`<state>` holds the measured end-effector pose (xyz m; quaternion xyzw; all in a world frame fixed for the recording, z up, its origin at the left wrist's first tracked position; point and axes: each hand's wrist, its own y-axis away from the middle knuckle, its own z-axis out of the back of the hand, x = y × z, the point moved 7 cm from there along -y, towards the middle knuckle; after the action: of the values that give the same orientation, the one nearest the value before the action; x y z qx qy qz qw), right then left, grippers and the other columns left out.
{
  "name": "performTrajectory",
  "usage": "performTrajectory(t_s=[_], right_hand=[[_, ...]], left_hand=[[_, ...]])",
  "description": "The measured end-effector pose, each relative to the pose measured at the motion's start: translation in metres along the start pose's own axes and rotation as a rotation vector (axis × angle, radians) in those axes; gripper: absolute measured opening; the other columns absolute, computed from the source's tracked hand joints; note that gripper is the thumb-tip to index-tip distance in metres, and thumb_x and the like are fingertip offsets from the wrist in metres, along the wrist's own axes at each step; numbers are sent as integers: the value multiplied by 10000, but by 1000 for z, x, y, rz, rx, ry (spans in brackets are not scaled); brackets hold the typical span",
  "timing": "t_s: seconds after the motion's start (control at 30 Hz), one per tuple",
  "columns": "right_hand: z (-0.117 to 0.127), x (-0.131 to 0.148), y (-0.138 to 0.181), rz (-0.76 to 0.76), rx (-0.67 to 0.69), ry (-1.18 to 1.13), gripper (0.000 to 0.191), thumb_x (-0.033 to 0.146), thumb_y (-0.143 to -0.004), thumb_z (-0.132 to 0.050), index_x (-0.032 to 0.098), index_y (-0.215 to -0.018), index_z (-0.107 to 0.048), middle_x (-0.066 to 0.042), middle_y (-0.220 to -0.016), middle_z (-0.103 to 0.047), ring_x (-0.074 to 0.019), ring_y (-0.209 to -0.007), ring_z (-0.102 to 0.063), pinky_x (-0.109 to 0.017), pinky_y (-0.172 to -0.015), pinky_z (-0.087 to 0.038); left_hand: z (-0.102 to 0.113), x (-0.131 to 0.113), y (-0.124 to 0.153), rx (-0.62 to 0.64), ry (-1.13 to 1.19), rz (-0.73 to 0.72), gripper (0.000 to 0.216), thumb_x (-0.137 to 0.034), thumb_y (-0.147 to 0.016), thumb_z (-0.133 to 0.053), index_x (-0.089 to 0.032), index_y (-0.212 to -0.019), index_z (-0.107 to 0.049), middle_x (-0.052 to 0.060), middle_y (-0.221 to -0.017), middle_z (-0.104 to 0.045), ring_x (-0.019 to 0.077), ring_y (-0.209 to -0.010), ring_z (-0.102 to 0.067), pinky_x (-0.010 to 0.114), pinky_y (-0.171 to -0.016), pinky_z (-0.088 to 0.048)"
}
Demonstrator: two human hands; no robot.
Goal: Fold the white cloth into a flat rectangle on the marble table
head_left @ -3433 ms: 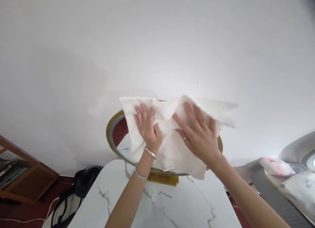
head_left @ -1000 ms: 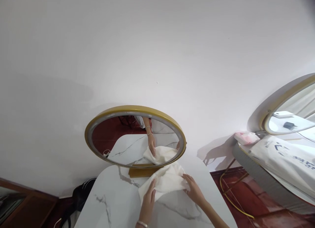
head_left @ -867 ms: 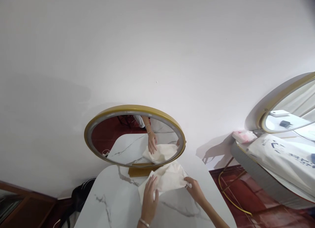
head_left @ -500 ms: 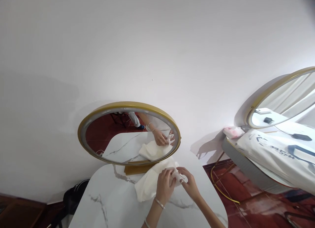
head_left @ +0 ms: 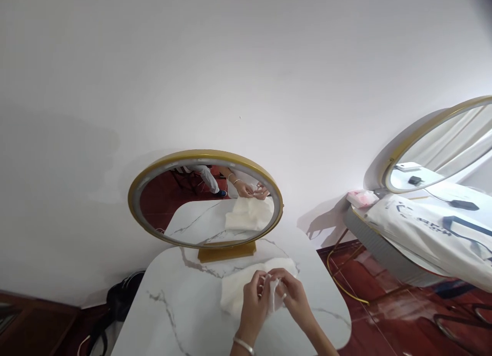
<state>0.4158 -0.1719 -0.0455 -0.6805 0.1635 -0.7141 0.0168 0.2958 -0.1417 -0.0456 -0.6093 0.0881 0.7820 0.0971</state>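
My left hand (head_left: 254, 300), a bangle on its wrist, is closed with its fingertips pinching a thin, crumpled white piece of soft material (head_left: 273, 296). My right hand (head_left: 294, 297), wearing a ring, pinches the same piece from the other side, so the fingers of both hands meet. Whether the piece is part of the cloth or separate I cannot tell. Behind and beneath the hands, a cream-white cloth (head_left: 233, 290) lies spread on the marble-patterned white table (head_left: 184, 304), partly hidden by them.
A gold-framed oval mirror (head_left: 205, 155) on a gold base (head_left: 226, 252) stands at the table's back, reflecting my hands. To the right, another table (head_left: 388, 248) carries a printed white fabric bag (head_left: 426, 230) and a pink-white packet (head_left: 362, 198). A black bag (head_left: 125, 297) sits at lower left.
The cloth now lies flatter and closer to me, uncovering more of the mirror's base. Both hands have come nearer with the white piece, and their fingertips are closer together.
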Motion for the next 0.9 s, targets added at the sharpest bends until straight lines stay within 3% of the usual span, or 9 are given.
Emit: performTrajectory(t_s=[0.1, 0.2, 0.33, 0.57, 0.7, 0.83, 0.9], right_hand=[[0, -8, 16, -60, 94, 19, 266, 465, -865, -543, 216, -886, -634, -99, -1081, -652, -229, -973, -631, -313, -782, -515], [6, -8, 27, -83, 123, 64, 307, 488, -877, -511, 211, -855, -642, -104, -1115, -647, -245, -1011, -623, -336, -825, -515], [15, -2, 31, -114, 40, 114, 333, 485, -875, -517, 199, -764, -646, -114, -1080, -664, -264, -1027, -614, -353, -873, -497], [20, -2, 30, -179, -68, 221, 343, 491, -842, -554, 179, -723, -632, -39, -674, -644, -183, -650, -584, -272, -627, -464], [25, -6, 31, -180, -97, 236, 319, 483, -817, -584, 178, -741, -638, -39, -699, -650, -182, -667, -583, -281, -644, -471], [31, -13, 30, -220, -123, 154, 347, 522, -789, -617, 179, -736, -621, -47, -710, -648, -192, -683, -596, -290, -654, -486], [32, -16, 30, -237, -131, 91, 364, 540, -769, -643, 179, -737, -615, -47, -711, -646, -192, -684, -599, -288, -648, -483]], left_hand=[[0, 5, 6, 44, -65, 4, 433, -606, -856, -465, -192, -820, -587, -74, -450, -405, 97, -432, -398, 207, -449, -239], [0, 10, 11, 39, -74, 14, 406, -575, -886, -414, -200, -800, -542, -63, -479, -456, 103, -459, -430, 206, -464, -255], [-6, 6, 15, 72, -94, 0, 370, -533, -899, -407, -203, -780, -528, -40, -549, -529, 110, -505, -470, 207, -488, -294], [-12, -11, 18, 112, -76, -49, 392, -558, -866, -450, -199, -730, -530, -33, -554, -552, 90, -455, -423, 208, -444, -265], [-11, -15, 20, 116, -103, -82, 374, -555, -863, -448, -206, -783, -558, -13, -660, -621, 100, -485, -487, 213, -460, -317], [-8, -20, 22, 110, -172, -148, 282, -501, -773, -600, -228, -833, -559, -4, -795, -663, 147, -665, -596, 233, -591, -424], [-7, -20, 23, 123, -191, -160, 259, -481, -782, -589, -225, -819, -592, 16, -805, -674, 172, -733, -613, 244, -622, -441]])
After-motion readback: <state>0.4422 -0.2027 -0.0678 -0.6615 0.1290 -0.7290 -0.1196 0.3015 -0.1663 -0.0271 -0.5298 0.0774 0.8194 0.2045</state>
